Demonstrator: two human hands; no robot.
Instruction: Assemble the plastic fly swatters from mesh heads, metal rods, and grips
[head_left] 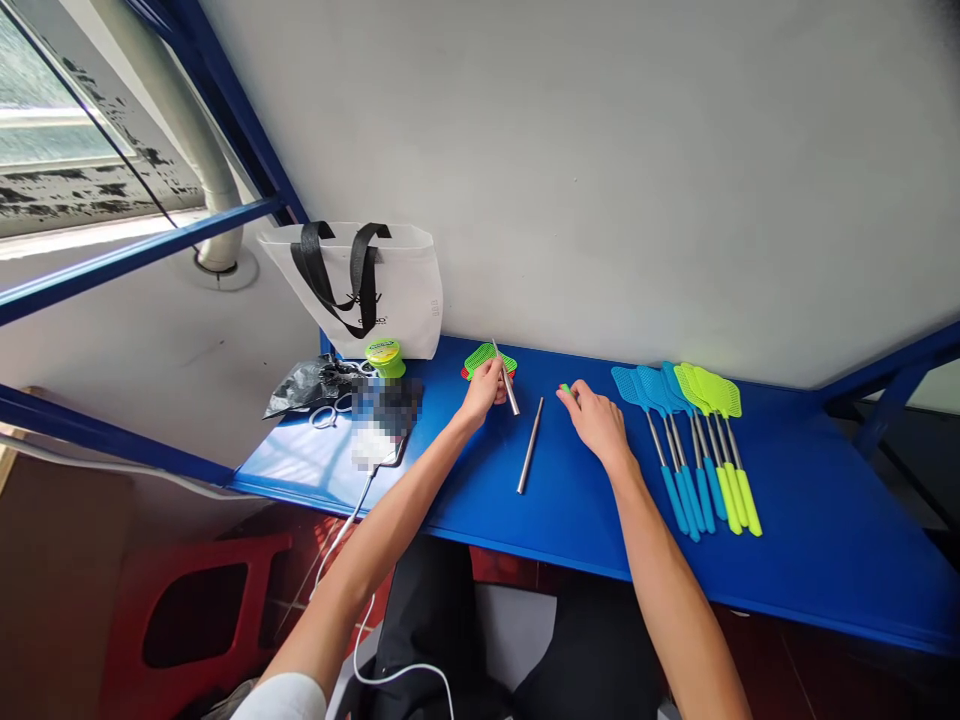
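My left hand (pixel 486 388) is closed round a slim metal rod (pixel 513 398), which slants down to the right from its fingers. Just behind that hand lies a green mesh swatter head (pixel 480 357), with a bit of red showing at its edge. A second metal rod (pixel 530 446) rests on the blue table (pixel 480 490) between my hands. My right hand (pixel 595 413) pinches a small green piece (pixel 566 391), mostly hidden by the fingers. To its right lie several blue swatters (pixel 679 500) and several yellow-green swatters (pixel 745 500) with metal shafts, side by side.
A white bag (pixel 397 290) with black handles stands at the back left. Before it are a green tub (pixel 385 358), a black plastic bag (pixel 304 385), scissors (pixel 324 416) and a blurred item with a white cable (pixel 364 495). Blue frame bars flank the table.
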